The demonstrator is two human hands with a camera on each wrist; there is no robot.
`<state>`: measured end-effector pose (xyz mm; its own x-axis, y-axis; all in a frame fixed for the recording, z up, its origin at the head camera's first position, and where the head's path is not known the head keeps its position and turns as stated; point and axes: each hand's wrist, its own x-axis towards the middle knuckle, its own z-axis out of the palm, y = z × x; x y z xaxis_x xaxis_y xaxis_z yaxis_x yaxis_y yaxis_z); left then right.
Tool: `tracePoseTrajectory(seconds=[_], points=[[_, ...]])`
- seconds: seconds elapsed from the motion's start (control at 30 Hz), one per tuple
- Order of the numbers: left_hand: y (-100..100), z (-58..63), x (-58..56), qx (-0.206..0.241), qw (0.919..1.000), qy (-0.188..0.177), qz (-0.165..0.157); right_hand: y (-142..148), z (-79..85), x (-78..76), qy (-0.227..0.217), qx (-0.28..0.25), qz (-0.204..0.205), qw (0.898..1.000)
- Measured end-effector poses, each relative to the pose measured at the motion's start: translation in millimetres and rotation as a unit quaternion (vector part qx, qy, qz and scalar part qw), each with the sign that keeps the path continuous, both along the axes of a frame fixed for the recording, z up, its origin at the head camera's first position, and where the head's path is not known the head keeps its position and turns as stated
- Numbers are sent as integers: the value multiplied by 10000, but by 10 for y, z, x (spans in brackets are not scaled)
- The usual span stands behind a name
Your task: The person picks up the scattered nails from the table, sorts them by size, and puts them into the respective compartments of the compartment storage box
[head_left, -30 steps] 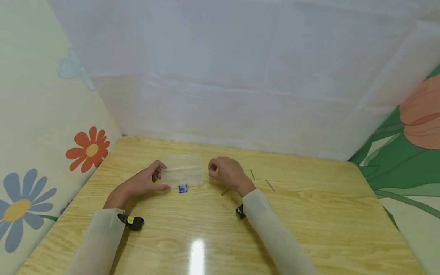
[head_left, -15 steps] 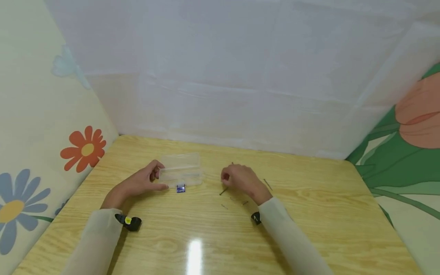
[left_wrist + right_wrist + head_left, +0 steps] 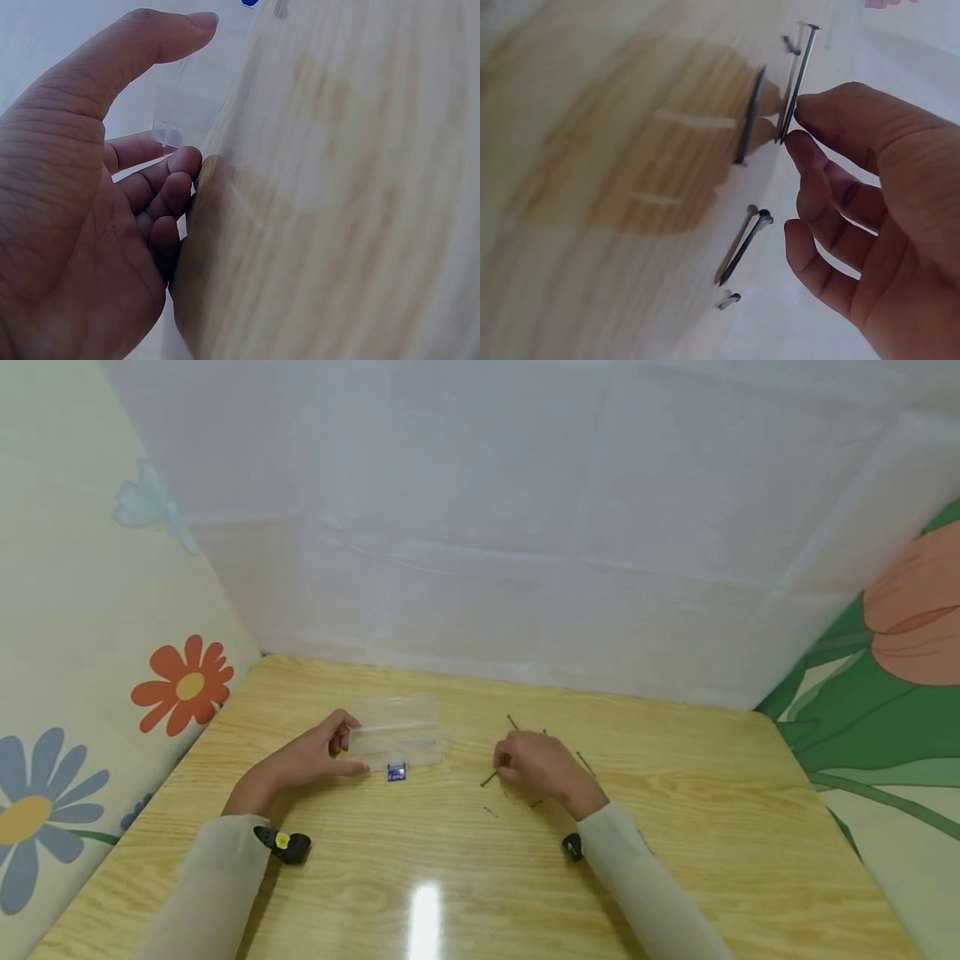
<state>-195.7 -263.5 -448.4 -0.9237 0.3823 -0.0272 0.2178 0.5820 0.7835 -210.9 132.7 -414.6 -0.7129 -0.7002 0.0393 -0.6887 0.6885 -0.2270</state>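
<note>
My left hand (image 3: 303, 758) holds a clear plastic box (image 3: 393, 729) at its left side. Its thumb lies along the front edge, and the other fingers bend behind the left end. The box's lid stands raised, and a blue latch (image 3: 396, 772) hangs at its front. In the right wrist view, my right hand (image 3: 877, 195) has thumb and index fingertips at the pointed end of a long nail (image 3: 801, 79), pinching it close to the table. Another nail (image 3: 751, 116) lies beside these fingers. A further nail (image 3: 744, 247) lies below the other fingertips.
Several nails lie around the right hand, including a far nail (image 3: 513, 722) and a right-hand nail (image 3: 586, 763). A tiny nail (image 3: 491, 811) lies nearer the front of the wooden table (image 3: 360, 893). A white cloth (image 3: 525, 527) hangs behind the table.
My right hand has moved from beside the box rightward and slightly nearer, down to the nails. A far nail it covered is now visible. The left hand stays on the box.
</note>
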Motion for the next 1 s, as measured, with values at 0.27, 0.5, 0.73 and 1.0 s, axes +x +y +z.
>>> tracePoseTrajectory(seconds=[0.27, 0.5, 0.73, 1.0], points=[[15, 16, 10, 5, 10000, -55, 2, 68, -39, -12, -157, -34, -166, 9997], [7, 13, 2, 1, 10000, -18, 22, 61, -42, -32, -220, 12, -161, 9996], [-1, -7, 11, 3, 10000, -23, 32, 37, -57, -35, -386, 133, -149, 9991], [1, -5, 26, -38, 10000, 28, 82, 13, -50, -35, -302, 185, 21, 9994]])
